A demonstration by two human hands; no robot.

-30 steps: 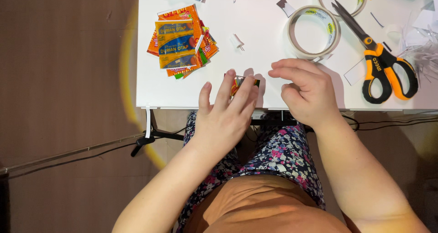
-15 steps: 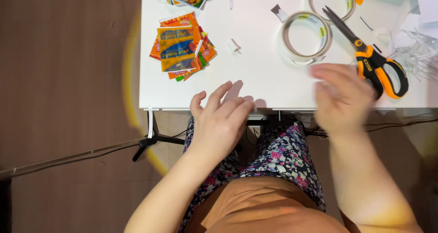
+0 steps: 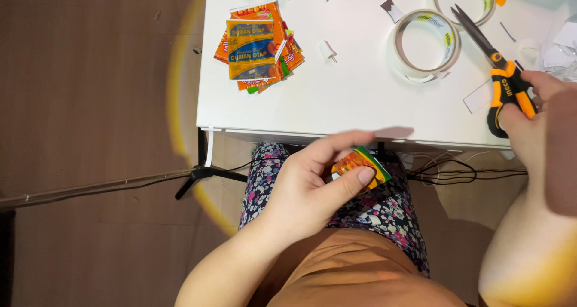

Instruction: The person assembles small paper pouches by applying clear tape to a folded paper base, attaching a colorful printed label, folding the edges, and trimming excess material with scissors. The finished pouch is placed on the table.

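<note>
White counter (image 3: 360, 102) over brown floor: left hand (image 3: 306, 193) pinches an orange wrapper (image 3: 359, 165) below the edge; right hand (image 3: 535, 120) grasps orange-handled scissors (image 3: 502, 81), tape rolls (image 3: 427, 39) nearby.

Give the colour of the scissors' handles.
Orange and black handles on the scissors, clearest in the head view, with the right hand on them.
</note>
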